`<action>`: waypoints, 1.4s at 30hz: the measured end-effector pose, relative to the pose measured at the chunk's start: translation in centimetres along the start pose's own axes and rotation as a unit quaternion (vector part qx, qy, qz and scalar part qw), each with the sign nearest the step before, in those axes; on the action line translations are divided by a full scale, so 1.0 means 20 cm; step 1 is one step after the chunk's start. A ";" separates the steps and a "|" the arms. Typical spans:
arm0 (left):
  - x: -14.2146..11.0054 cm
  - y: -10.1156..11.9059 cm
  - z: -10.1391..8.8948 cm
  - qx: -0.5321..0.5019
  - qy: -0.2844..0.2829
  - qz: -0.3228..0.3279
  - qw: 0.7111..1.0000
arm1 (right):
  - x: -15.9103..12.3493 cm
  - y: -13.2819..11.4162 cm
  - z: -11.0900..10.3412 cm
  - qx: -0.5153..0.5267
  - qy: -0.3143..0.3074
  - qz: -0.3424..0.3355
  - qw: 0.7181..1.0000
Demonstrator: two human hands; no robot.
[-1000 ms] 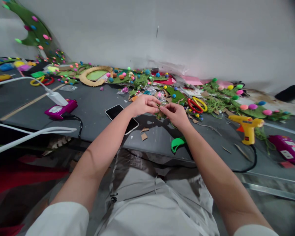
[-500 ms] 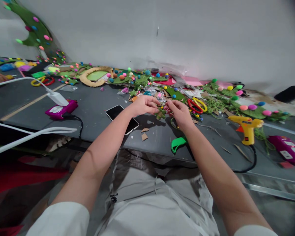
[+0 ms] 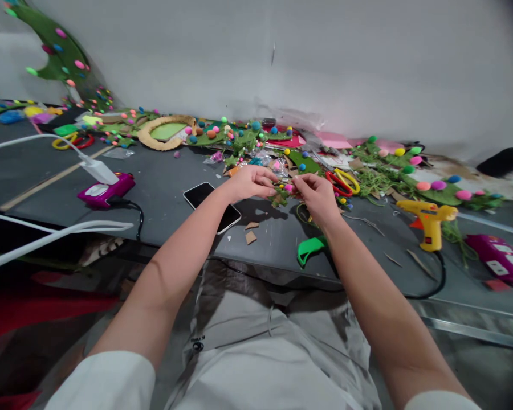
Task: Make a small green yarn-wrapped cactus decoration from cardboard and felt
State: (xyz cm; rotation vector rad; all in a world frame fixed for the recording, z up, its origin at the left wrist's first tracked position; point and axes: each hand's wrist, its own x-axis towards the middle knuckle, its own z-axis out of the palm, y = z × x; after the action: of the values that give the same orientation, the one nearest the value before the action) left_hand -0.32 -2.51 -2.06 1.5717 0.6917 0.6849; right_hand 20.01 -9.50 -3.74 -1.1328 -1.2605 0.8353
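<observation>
My left hand (image 3: pixel 254 182) pinches a small green felt piece (image 3: pixel 279 199) dotted with tiny pom-poms, holding it just above the table. A pink pom-pom (image 3: pixel 288 188) shows at its right side. Close beside it, my right hand (image 3: pixel 317 195) has thumb and fingertips pressed together; what lies between them, if anything, is too small to make out. A black-screened phone (image 3: pixel 203 193) lies under my left wrist. Below my right wrist is a green plastic piece (image 3: pixel 310 249). Red-and-yellow-handled scissors (image 3: pixel 346 181) rest just beyond my right hand.
A yellow glue gun (image 3: pixel 430 219) stands at the right with its cord, near a purple box (image 3: pixel 500 259). At the left, a purple device (image 3: pixel 106 191) has a white plug and cable. Pom-pom-covered green felt (image 3: pixel 239 139), a tan ring (image 3: pixel 147 136) and cardboard scraps (image 3: pixel 251 236) lie about.
My right hand has moved slightly right, away from the pink pom-pom, which now shows more plainly. My left hand and the green piece have stayed nearly still.
</observation>
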 end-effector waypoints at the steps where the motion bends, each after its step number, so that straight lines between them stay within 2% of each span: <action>1: 0.00 0.00 0.00 -0.002 0.000 0.002 1.000 | 0.00 0.00 0.00 -0.001 -0.002 0.000 1.000; 6: 0.00 0.01 0.00 -0.007 0.000 -0.003 1.000 | 0.00 0.00 -0.01 -0.009 0.012 0.004 1.000; 10: 0.00 0.01 0.00 -0.008 0.000 -0.003 1.000 | 0.00 -0.01 -0.01 -0.064 0.027 -0.009 0.998; 13: 0.00 0.01 0.00 -0.010 -0.002 0.001 1.000 | -0.01 -0.01 0.00 -0.064 -0.007 -0.039 0.997; 19: 0.00 0.01 0.00 -0.008 -0.001 0.005 1.000 | -0.03 -0.02 0.02 -0.058 -0.032 0.010 0.998; 27: 0.00 -0.01 0.00 -0.004 -0.018 0.012 1.000 | -0.04 0.00 0.04 -0.066 -0.074 0.017 0.995; 35: 0.01 -0.02 0.00 0.005 -0.020 0.009 1.000 | -0.04 0.00 0.07 -0.041 -0.069 0.015 0.997; 38: 0.00 -0.01 0.00 -0.004 -0.026 0.015 1.000 | -0.04 -0.01 0.07 0.010 -0.066 0.070 0.995; 42: -0.01 0.02 0.00 -0.003 -0.021 0.024 0.999 | -0.03 -0.04 0.06 0.112 -0.073 0.161 0.978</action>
State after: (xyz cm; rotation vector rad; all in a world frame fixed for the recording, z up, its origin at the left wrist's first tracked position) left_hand -0.50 -2.71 -1.64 1.5967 0.6216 0.6882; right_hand 18.73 -9.99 -3.18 -1.1226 -1.0815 1.2912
